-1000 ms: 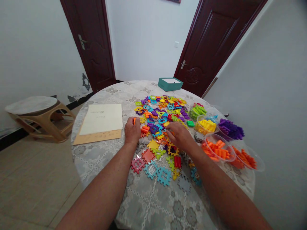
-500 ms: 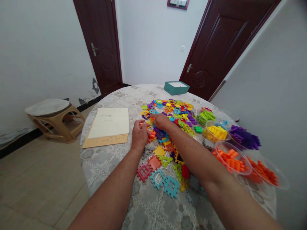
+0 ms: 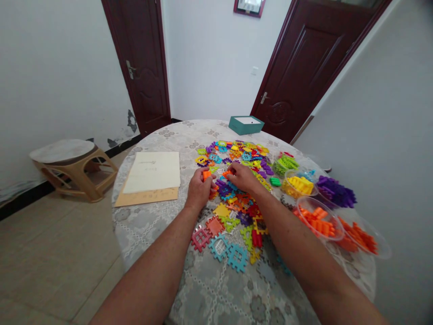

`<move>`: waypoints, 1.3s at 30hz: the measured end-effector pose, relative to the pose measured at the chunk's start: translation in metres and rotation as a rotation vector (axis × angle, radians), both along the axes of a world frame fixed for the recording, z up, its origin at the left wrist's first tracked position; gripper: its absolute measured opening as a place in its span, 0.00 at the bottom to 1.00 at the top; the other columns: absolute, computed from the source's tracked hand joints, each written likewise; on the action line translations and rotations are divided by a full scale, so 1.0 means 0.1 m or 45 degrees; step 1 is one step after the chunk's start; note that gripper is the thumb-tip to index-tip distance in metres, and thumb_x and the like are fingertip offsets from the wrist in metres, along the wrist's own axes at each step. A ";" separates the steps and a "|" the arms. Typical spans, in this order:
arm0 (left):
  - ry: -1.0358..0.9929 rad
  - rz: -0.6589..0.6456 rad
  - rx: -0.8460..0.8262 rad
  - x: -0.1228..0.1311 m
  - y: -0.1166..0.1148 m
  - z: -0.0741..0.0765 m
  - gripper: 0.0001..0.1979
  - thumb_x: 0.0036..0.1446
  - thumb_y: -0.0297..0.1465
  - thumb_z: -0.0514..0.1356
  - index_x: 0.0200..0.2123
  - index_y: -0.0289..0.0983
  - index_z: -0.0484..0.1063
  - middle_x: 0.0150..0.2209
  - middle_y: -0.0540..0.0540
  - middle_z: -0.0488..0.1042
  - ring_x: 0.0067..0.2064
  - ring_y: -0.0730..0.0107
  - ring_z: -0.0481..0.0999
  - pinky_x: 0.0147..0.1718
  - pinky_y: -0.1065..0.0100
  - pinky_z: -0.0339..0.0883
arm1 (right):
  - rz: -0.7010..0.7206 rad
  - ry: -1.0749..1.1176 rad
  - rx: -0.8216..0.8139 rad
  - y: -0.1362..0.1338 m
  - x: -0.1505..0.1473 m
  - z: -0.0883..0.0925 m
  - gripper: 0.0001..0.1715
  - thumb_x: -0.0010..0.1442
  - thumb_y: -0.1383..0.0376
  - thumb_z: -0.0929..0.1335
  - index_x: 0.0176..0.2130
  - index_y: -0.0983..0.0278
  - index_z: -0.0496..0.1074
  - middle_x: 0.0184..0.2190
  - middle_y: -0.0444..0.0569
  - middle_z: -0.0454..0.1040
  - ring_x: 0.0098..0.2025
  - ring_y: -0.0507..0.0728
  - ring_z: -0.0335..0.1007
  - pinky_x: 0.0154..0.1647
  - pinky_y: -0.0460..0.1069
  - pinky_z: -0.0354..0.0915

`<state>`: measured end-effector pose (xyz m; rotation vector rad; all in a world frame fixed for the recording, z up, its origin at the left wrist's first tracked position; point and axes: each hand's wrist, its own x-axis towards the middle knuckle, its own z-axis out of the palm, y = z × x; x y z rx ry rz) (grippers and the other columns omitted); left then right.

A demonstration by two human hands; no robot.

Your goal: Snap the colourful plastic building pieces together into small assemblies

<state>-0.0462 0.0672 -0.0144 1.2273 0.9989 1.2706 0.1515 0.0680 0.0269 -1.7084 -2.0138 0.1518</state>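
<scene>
Orange building blocks (image 3: pixel 206 174) are gripped in my left hand (image 3: pixel 199 189), at the left edge of a spread of colourful plastic pieces. Just to its right, the fingers of my right hand (image 3: pixel 242 177) are closed on a small orange block (image 3: pixel 226 173), partly covered by the fingertips. Around and below both hands lie interlocking pieces: a yellow one (image 3: pixel 222 210), an orange square (image 3: pixel 214 225), a pink window piece (image 3: pixel 200 238) and blue window pieces (image 3: pixel 237 257). Red blocks (image 3: pixel 257 239) lie beneath my right forearm.
Clear tubs at the right hold orange blocks (image 3: pixel 320 222), yellow blocks (image 3: pixel 299 185), purple blocks (image 3: pixel 336 192) and green blocks (image 3: pixel 285 164). A teal box (image 3: pixel 246 126) stands at the back. Cream paper (image 3: pixel 157 171) lies at the left of the round table; a stool (image 3: pixel 76 169) stands beyond.
My right hand has drawn back from the pile, toward me and slightly right, and an orange block now shows at its fingertips. My left hand still holds orange blocks, nearly in place.
</scene>
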 end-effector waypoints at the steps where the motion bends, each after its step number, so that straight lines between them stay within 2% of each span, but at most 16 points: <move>1: -0.001 -0.032 -0.005 0.01 -0.01 0.01 0.21 0.57 0.30 0.59 0.55 0.38 0.67 0.40 0.46 0.80 0.28 0.71 0.78 0.25 0.68 0.75 | -0.017 0.079 0.011 -0.09 0.03 0.00 0.07 0.61 0.64 0.69 0.40 0.63 0.76 0.34 0.46 0.78 0.35 0.55 0.71 0.37 0.49 0.63; 6: -0.015 -0.232 -0.047 0.04 -0.08 0.05 0.20 0.57 0.30 0.59 0.54 0.39 0.67 0.36 0.47 0.80 0.25 0.72 0.77 0.25 0.69 0.74 | -0.036 0.321 0.092 -0.54 0.18 -0.02 0.10 0.61 0.60 0.69 0.41 0.61 0.75 0.34 0.44 0.78 0.35 0.55 0.71 0.37 0.49 0.64; 11: -0.057 -0.362 -0.085 0.06 -0.15 0.09 0.20 0.57 0.31 0.61 0.53 0.38 0.68 0.38 0.46 0.80 0.28 0.73 0.78 0.27 0.69 0.75 | -0.125 0.467 0.208 -0.86 0.34 -0.06 0.13 0.62 0.57 0.69 0.44 0.61 0.75 0.38 0.47 0.80 0.39 0.58 0.75 0.44 0.53 0.68; 14: -0.090 -0.415 -0.108 0.07 -0.19 0.10 0.21 0.57 0.32 0.62 0.54 0.38 0.69 0.39 0.46 0.80 0.28 0.73 0.77 0.27 0.69 0.75 | -0.252 0.755 0.325 -0.93 0.41 -0.09 0.18 0.62 0.53 0.70 0.46 0.62 0.75 0.39 0.50 0.80 0.41 0.59 0.76 0.46 0.54 0.71; 17: -0.120 -0.471 -0.143 0.07 -0.21 0.10 0.21 0.58 0.32 0.62 0.54 0.37 0.69 0.40 0.45 0.80 0.28 0.73 0.78 0.26 0.69 0.75 | -0.334 1.054 0.396 -0.94 0.45 -0.13 0.22 0.61 0.50 0.71 0.48 0.62 0.73 0.37 0.49 0.79 0.37 0.58 0.76 0.40 0.53 0.73; 20: -0.164 -0.517 -0.195 0.07 -0.22 0.09 0.22 0.58 0.32 0.63 0.55 0.37 0.69 0.42 0.42 0.80 0.29 0.72 0.80 0.27 0.69 0.76 | -0.332 1.269 0.326 -0.93 0.45 -0.17 0.27 0.61 0.49 0.71 0.52 0.62 0.71 0.33 0.45 0.77 0.31 0.57 0.75 0.31 0.51 0.73; 22: -0.208 -0.553 -0.239 0.07 -0.23 0.08 0.23 0.57 0.31 0.64 0.55 0.36 0.68 0.44 0.40 0.80 0.32 0.69 0.82 0.29 0.67 0.77 | -0.317 1.354 0.276 -0.93 0.43 -0.18 0.27 0.60 0.51 0.72 0.53 0.62 0.71 0.32 0.44 0.77 0.31 0.56 0.75 0.30 0.51 0.74; 29: -0.416 -0.748 -0.376 0.09 -0.30 0.10 0.30 0.46 0.20 0.63 0.55 0.37 0.67 0.52 0.36 0.79 0.47 0.59 0.84 0.43 0.62 0.78 | -0.198 1.358 0.170 -0.96 0.25 -0.18 0.25 0.57 0.56 0.73 0.52 0.61 0.73 0.41 0.49 0.81 0.35 0.57 0.79 0.39 0.54 0.78; 39: -0.490 -0.827 -0.390 0.08 -0.28 0.05 0.31 0.45 0.20 0.63 0.56 0.36 0.69 0.55 0.35 0.78 0.53 0.54 0.81 0.57 0.50 0.72 | -0.082 1.243 -0.023 -1.01 0.06 -0.18 0.25 0.58 0.60 0.71 0.55 0.62 0.74 0.38 0.48 0.81 0.34 0.55 0.78 0.37 0.50 0.74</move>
